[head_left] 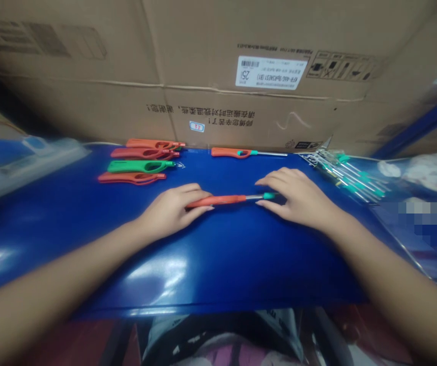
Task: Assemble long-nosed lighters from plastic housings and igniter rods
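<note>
My left hand is closed round the rear of an orange lighter handle, thumb on the near side. Out of the handle's front end runs a thin metal tube with a green plastic piece on it. Around that piece my right hand is open, its thumb and fingers apart on either side; the far tip is hidden by the palm. Behind the hands lies a long-necked orange lighter with a metal tube and green trigger.
Several orange handles and a green handle lie at the back left. Several metal tubes with green pieces are heaped at the back right. A cardboard wall stands behind the blue table. Clear plastic is at the left.
</note>
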A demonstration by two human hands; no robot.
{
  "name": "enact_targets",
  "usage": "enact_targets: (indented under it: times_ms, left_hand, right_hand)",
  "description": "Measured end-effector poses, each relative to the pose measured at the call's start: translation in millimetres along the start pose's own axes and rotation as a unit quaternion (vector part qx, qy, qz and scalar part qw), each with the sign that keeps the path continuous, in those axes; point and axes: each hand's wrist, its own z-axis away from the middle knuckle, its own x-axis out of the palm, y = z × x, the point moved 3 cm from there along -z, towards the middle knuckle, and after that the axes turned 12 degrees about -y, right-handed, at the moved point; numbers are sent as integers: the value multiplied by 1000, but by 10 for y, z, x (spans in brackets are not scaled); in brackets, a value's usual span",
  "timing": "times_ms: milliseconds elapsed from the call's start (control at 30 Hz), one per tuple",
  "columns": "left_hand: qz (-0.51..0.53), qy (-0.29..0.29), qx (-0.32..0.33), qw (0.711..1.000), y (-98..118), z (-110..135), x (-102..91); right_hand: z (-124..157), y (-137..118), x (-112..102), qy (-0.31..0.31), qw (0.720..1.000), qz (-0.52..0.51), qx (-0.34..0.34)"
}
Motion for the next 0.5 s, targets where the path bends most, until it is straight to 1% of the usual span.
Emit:
enact_targets:
  times_ms: [100, 200, 333, 500]
  left_hand:
    - [1, 31, -24, 999, -35, 7, -27]
    - [7, 39, -27, 999, -31, 13, -36]
    - [2, 35, -23, 999, -15, 18, -34]
    - [-6, 21, -28, 999, -9, 18, -16]
  right_hand:
    - [35, 182, -25, 4, 999, 13, 31]
    - [44, 270, -41, 18, 999, 13, 32]
    - [32, 249, -31, 20, 1000, -7, -10]
    - [20, 181, 9, -10, 999, -39, -29]
